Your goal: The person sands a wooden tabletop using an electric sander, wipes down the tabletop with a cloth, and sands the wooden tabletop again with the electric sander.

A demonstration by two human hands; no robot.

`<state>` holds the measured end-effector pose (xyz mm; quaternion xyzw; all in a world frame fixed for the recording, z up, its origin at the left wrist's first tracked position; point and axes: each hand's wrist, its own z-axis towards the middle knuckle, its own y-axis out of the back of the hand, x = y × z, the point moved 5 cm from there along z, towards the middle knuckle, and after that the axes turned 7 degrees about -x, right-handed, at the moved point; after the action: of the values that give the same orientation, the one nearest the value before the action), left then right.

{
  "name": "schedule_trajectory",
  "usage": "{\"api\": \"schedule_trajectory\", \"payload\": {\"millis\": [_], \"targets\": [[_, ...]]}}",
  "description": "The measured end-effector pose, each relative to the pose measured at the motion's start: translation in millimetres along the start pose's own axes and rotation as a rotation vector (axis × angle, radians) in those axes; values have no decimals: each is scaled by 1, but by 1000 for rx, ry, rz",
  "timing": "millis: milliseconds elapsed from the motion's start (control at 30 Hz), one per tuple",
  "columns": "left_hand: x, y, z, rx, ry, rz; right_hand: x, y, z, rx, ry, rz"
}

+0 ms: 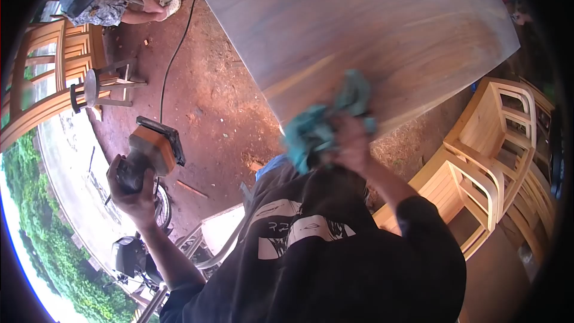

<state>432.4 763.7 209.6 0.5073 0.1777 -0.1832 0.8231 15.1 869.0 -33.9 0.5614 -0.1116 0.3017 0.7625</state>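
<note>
My left hand (133,196) is wrapped round the dark end of an orange and black power sander (154,146), held up off to the left with its flat pad facing away. A black cord (173,57) runs upward behind the sander. My right hand (351,146), blurred by motion, grips a crumpled teal cloth (314,134) at the near edge of a large wooden panel (371,30). Part of the cloth lies over the panel's edge, close to my shirt. The panel's surface shows brown and greyish streaks.
Wooden chairs (472,167) stand at the right. A small stool (91,88) and wooden frames (57,54) are at the left. Another person's bare legs (146,0) show at the top left. A motorcycle (134,257) is at the lower left, above reddish ground (209,107).
</note>
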Motion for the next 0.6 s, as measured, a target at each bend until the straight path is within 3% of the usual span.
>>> {"api": "schedule_trajectory", "payload": {"millis": [67, 200, 267, 433, 600], "targets": [[8, 1, -3, 3, 3, -13, 55, -41, 21, 309, 141, 155], [16, 0, -5, 8, 29, -62, 72, -60, 22, 269, 238, 118], [18, -2, -9, 17, 32, -91, 42, -25, -6, 373, 113, 92], [22, -3, -19, 25, 105, -114, -16, 38, -57, 245, -23, -74], [10, -1, -24, 21, 8, -29, 22, 1, 3, 253, -43, 37]]}}
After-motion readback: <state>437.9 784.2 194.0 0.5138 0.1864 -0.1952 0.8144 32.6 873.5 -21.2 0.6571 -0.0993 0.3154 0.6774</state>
